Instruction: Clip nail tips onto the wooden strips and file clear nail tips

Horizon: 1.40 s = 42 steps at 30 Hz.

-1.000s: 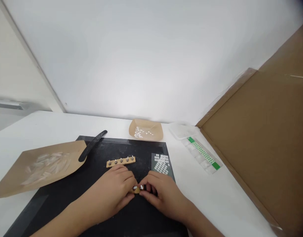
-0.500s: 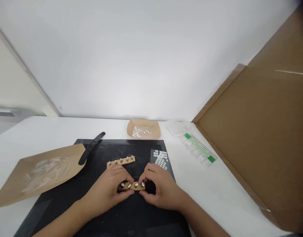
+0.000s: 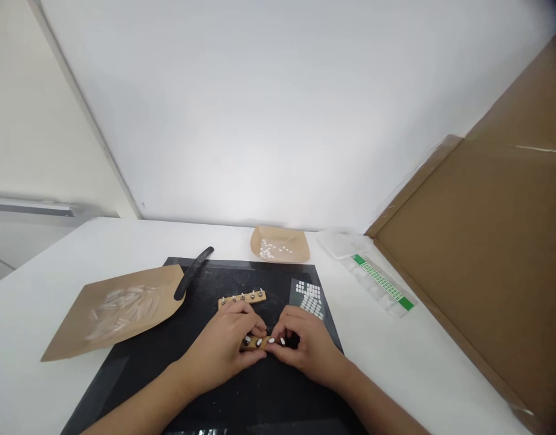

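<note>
My left hand (image 3: 230,338) is closed around the left end of a narrow wooden strip (image 3: 265,345), holding it over the black mat. Short metal pegs topped with small white oval pieces (image 3: 258,342) stand along the strip. Toward its right end, the thumb and fingertips of my right hand (image 3: 305,344) pinch about one of these white ovals (image 3: 271,341); the exact contact is partly hidden. Just beyond my left hand lies a second wooden strip (image 3: 242,298) with several pegs. A dark sheet of white oval stickers (image 3: 309,297) rests past my right hand.
The black mat (image 3: 242,393) covers the table's middle. At left, a brown paper tray (image 3: 74,338) holds clear slivers, with a black curved file (image 3: 194,272) against its edge. Behind are a small brown tray (image 3: 300,248) and clear packaging (image 3: 382,284). Cardboard (image 3: 486,272) stands at right.
My right fingertips have moved in from around the strip's right end and closed at a white oval. My left hand still holds the strip. The whole view has shifted, with things appearing farther right.
</note>
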Tool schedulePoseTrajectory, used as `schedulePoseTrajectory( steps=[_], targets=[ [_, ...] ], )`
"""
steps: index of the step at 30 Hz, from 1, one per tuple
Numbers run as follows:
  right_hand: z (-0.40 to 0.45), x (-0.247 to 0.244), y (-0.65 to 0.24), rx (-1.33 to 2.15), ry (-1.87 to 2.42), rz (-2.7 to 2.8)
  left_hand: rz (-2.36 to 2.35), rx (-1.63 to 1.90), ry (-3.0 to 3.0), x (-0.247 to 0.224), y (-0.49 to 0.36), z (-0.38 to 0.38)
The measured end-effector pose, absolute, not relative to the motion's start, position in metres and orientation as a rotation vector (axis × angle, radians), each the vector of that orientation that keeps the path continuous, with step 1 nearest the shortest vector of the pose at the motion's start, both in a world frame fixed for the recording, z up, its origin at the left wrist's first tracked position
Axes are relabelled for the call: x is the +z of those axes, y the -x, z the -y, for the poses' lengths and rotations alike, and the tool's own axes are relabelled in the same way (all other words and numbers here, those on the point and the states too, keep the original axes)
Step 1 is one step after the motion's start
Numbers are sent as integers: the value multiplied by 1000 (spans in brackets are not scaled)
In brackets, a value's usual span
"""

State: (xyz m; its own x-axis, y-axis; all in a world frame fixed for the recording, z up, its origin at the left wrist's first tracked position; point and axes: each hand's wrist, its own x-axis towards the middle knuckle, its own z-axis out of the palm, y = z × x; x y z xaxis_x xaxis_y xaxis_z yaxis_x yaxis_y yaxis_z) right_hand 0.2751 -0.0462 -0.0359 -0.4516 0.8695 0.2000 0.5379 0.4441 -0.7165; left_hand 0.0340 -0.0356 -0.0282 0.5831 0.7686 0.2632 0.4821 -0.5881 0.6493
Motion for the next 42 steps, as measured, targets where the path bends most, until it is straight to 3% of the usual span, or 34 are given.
schedulePoseTrajectory(
  steps=[25, 42],
  targets=[
    [43, -26, -275, 859, 1128, 2215, -1011, 693, -2248, -27, -34, 34],
    [42, -27, -276, 873, 1093, 2224, -762, 603, -2326, -19, -20, 24]
  ],
)
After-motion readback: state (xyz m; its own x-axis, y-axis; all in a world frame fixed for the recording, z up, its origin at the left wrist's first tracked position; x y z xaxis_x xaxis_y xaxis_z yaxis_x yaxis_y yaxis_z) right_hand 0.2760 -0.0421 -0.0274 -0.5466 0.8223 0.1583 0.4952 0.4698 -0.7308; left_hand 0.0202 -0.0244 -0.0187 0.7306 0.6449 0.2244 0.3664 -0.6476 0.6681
